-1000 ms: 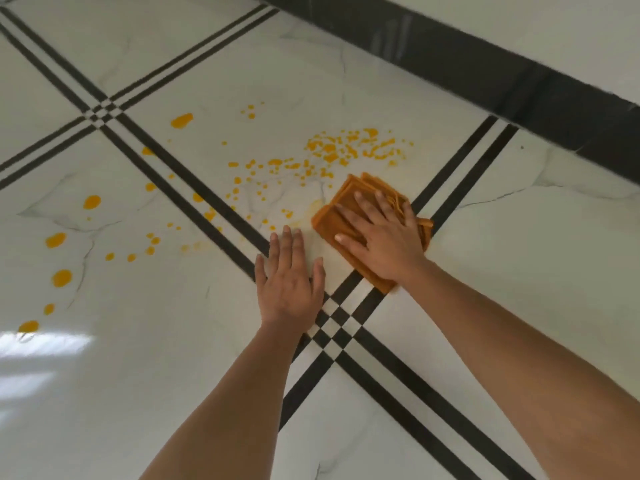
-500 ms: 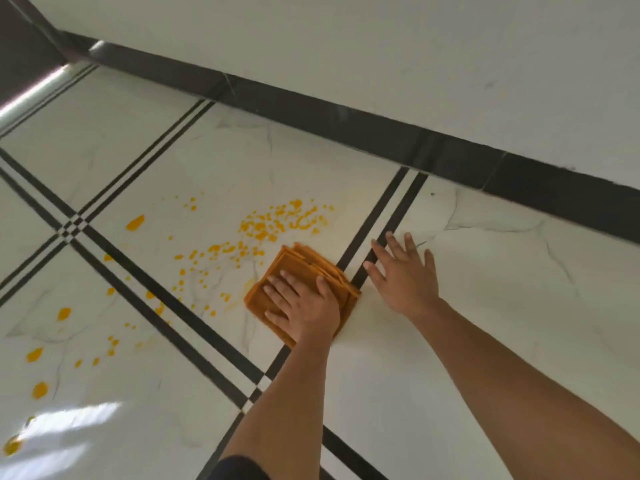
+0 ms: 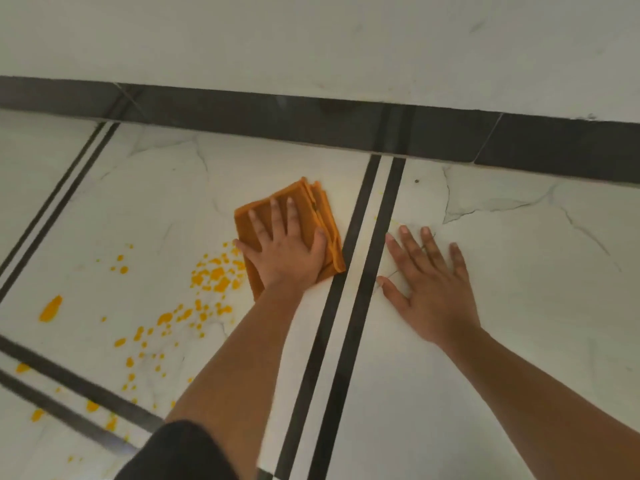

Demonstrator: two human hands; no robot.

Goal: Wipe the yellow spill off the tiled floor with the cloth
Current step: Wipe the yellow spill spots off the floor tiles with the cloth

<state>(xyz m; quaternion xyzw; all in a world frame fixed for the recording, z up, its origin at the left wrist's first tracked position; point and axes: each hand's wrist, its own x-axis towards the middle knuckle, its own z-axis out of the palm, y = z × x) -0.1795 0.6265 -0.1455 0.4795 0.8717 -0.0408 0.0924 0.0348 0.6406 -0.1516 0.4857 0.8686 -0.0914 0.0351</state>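
Note:
A folded orange cloth (image 3: 301,192) lies flat on the white marble floor tile, just left of a double black stripe (image 3: 360,271). My left hand (image 3: 282,251) presses down on it with fingers spread. The yellow spill (image 3: 214,275) is a cluster of drops touching the cloth's lower left edge, with more drops trailing down to the left and one larger blob (image 3: 51,308) at the far left. My right hand (image 3: 429,289) rests flat and open on the tile to the right of the stripe, holding nothing.
A dark baseboard (image 3: 311,119) runs along the foot of a white wall (image 3: 311,39) just beyond the cloth. Another double black stripe (image 3: 69,386) crosses the lower left, with yellow drops on both sides. Dark clothing (image 3: 180,452) shows at the bottom edge.
The cloth passed from under my right hand to under my left hand, and my right hand moved onto the tile right of the stripe. The cloth slid toward the wall, past the upper spill cluster.

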